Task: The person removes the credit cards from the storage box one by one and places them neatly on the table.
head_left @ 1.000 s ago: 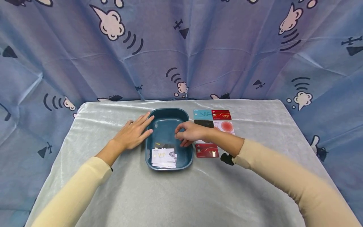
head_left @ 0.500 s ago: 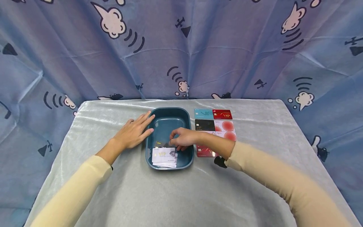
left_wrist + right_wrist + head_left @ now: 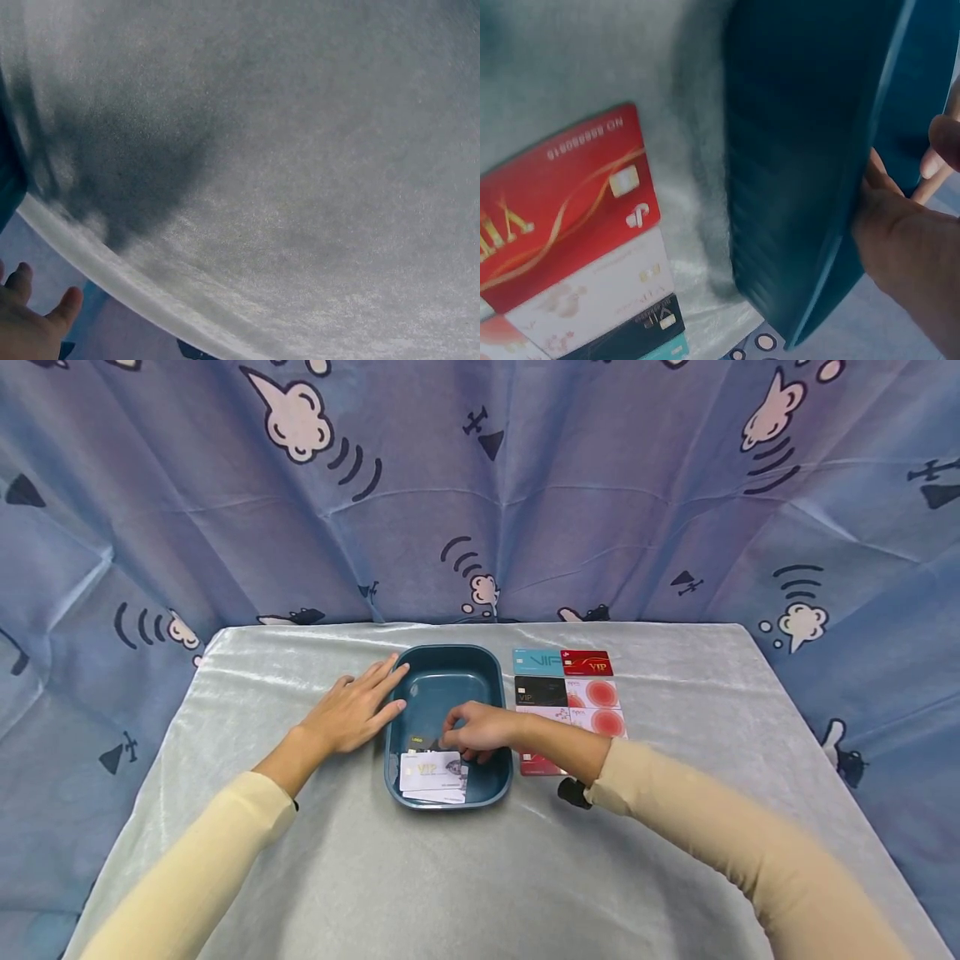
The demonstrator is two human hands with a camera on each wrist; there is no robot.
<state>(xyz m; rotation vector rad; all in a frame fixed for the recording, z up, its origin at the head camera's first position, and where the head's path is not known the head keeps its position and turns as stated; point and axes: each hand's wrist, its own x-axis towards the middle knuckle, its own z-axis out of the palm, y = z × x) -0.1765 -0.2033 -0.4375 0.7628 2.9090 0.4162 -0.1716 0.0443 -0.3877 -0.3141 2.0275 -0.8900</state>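
A dark teal tray (image 3: 448,648) stands on the cloth, with several cards in its near part. A white VIP card (image 3: 431,772) lies on top, partly covering a dark card with yellow lettering (image 3: 417,740). My left hand (image 3: 352,710) rests on the tray's left rim with fingers spread. In the left wrist view, only part of the left hand (image 3: 34,322) shows. My right hand (image 3: 480,729) reaches inside, its bent fingers at the dark card's right end. Whether they pinch it is hidden. The tray wall covers part of the right hand (image 3: 911,240) in the right wrist view.
Right of the tray, cards lie in two columns, including a blue card (image 3: 537,662), a red VIP card (image 3: 587,662) and a black card (image 3: 541,691). My right forearm passes over the nearer cards. A patterned curtain (image 3: 600,527) hangs behind the table.
My right hand has moved left and toward me inside the tray, from its right side to the dark card. The left hand stays on the rim.
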